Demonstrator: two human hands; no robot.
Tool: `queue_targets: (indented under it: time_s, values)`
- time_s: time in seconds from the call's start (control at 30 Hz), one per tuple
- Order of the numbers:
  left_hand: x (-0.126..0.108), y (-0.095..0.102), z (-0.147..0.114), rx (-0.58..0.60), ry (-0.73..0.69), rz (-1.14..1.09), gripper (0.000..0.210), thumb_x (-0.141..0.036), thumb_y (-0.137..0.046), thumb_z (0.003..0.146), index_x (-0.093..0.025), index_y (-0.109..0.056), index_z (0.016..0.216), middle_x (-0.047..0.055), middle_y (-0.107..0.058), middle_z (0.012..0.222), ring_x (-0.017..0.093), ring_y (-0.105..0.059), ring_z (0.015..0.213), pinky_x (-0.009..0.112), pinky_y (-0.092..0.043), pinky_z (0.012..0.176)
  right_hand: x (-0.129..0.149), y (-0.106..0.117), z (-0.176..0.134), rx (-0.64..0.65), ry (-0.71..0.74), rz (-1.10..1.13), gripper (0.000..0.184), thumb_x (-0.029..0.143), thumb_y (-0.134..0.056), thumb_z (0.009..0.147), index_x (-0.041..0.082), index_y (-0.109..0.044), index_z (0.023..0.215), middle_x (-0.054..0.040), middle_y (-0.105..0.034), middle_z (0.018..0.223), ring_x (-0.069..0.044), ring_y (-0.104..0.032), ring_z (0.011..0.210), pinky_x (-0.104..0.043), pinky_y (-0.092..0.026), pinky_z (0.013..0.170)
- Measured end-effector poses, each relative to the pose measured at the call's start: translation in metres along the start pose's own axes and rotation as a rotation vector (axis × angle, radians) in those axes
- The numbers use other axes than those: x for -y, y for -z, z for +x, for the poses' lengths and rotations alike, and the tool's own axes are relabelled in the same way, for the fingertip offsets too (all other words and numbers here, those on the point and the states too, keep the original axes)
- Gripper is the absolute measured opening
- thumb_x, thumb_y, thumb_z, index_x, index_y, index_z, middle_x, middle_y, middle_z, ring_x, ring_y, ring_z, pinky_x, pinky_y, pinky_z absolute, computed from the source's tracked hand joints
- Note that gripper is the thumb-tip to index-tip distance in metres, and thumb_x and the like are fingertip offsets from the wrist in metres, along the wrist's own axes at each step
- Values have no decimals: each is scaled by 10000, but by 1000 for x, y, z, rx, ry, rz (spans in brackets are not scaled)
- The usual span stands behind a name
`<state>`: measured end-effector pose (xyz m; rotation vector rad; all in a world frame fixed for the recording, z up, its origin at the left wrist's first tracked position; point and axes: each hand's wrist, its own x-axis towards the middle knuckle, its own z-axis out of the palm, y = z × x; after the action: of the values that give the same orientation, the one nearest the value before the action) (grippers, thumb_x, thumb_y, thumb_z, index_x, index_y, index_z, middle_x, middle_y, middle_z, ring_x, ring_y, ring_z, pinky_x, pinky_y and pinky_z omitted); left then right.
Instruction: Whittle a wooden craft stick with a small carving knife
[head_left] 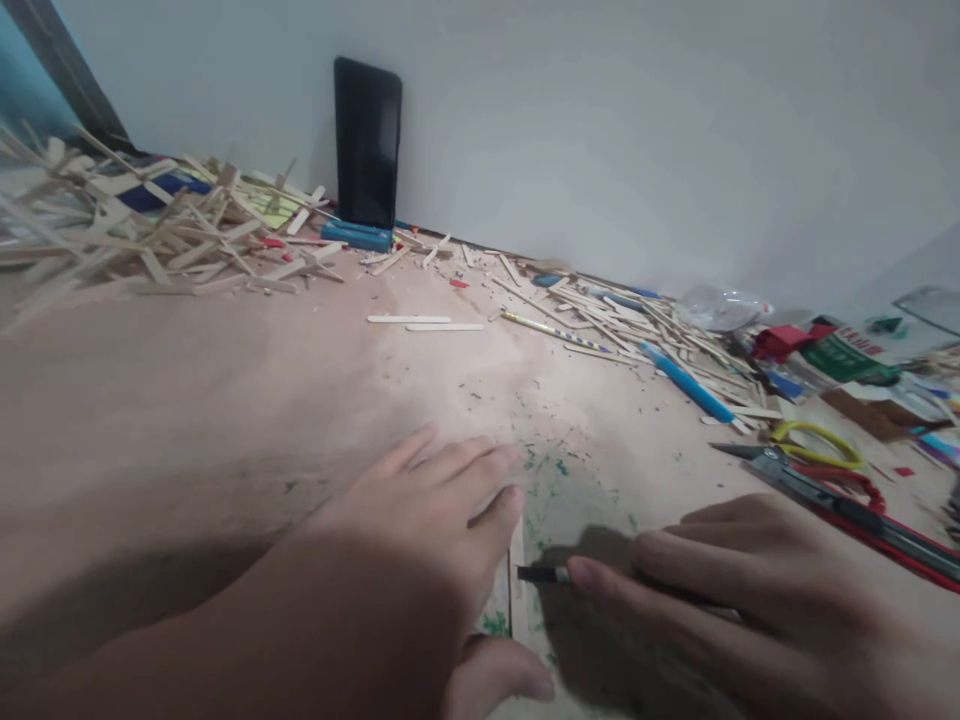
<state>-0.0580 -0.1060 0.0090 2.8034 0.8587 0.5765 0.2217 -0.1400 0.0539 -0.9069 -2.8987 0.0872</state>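
I have the left hand [442, 510] palm down on the surface [187, 400], open with its fingers extended, the index fingertip at a pale wooden strip [519, 610] and the thumb reaching across that strip lower down. My right hand [720, 580] is closed around a slim dark-tipped tool [544, 574], its tip right at the strip's edge — from this view I cannot tell whether it touches. The strip runs away from me between the two hands, with green flecks [561, 467] scattered nearby. Just beyond the right hand lie a red-and-black cutter [855, 518] and yellow-handled scissors [821, 440]; farther off are a blue pen [690, 385], a patterned pencil [555, 330] and two loose sticks. A black phone [367, 145] stands upright in a blue holder [356, 236] by the wall — heaped wooden sticks [217, 235] spread to its left.
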Motion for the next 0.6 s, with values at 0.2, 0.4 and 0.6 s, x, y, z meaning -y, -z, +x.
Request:
queue_targets:
  time_s: [0.2,0.4,0.6]
  values:
    - [2,3,8,-4,-24,27,774,-708,-844,853,-103,-780,1332,186,-742,1476,424,-721,1335,637,-581,1192,0,6,2,-33,103,3,368,153,-350,1145,92,-632,1375,-51,-728,836,-196,-615,580,-382,-452,497]
    - [4,6,7,64,18,-1,773,-732,-793,890,-171,-721,1416,184,-716,1508,437,-674,1388,682,-515,1229,0,17,10,52,68,62,439,179,-266,1204,93,-695,1234,-31,-685,826,-148,-519,552,-360,-363,490]
    - [10,9,13,156,-37,-46,732,-702,-748,935,-139,-719,1402,227,-680,1542,473,-607,1466,739,-428,1269,2,25,12,78,-11,115,493,297,-267,1229,204,-688,989,-14,-642,749,-153,-488,549,-389,-294,524]
